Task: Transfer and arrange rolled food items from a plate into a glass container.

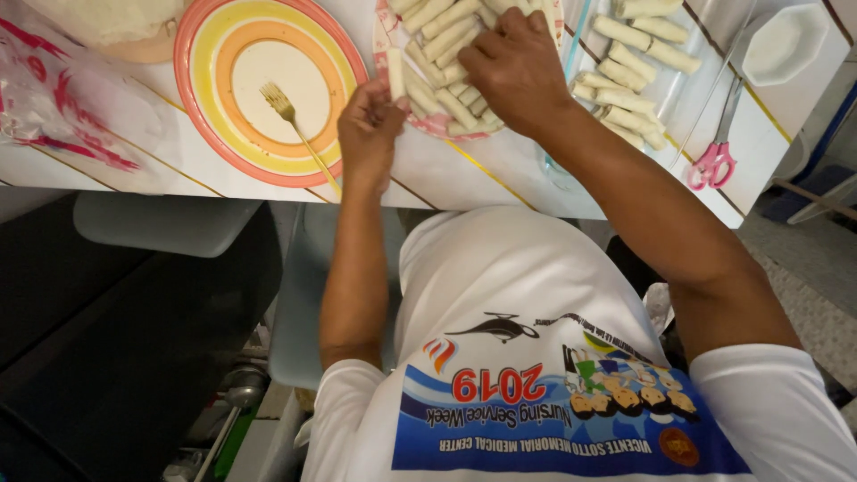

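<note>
At upper centre, one spring roll (395, 73) is pinched upright by the left hand (370, 134); the right hand (513, 71) lies spread across the plated rolls (442, 98), which could be crushed.

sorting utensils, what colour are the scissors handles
Pink, on the scissors in the head view.

Count: two hands (513, 67), one fork (299, 134), one pair of scissors (714, 161), one small white dish (786, 43). Striped plate (201, 98): one. Rolls (625, 34): too many and overlapped for an exact count.
</note>
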